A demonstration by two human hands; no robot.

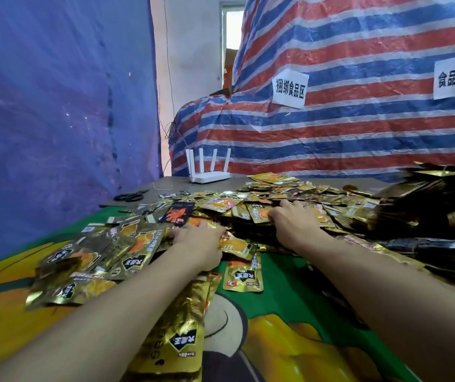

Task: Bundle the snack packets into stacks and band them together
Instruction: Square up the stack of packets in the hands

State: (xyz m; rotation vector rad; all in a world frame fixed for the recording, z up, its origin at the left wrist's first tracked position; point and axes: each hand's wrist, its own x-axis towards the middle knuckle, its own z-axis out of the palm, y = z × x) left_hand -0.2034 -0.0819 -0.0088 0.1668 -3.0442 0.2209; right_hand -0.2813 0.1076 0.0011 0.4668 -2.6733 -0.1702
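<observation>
Two arms are seen, both bare; the left forearm (97, 321) and the right forearm (386, 288) are left uncovered from the wrist to the picture's lower edge; the left grip (198, 239) and the right grip (289, 220) are likewise bare, and are shown from the back; the nearest parts are slightly blurred.

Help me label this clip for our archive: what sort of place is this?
Probably a makeshift food-packing workroom. A heap of gold snack packets covers much of the table, striped tarpaulin hangs behind it, and a paper sign on it reads, in Chinese, food-bundling area.
</observation>
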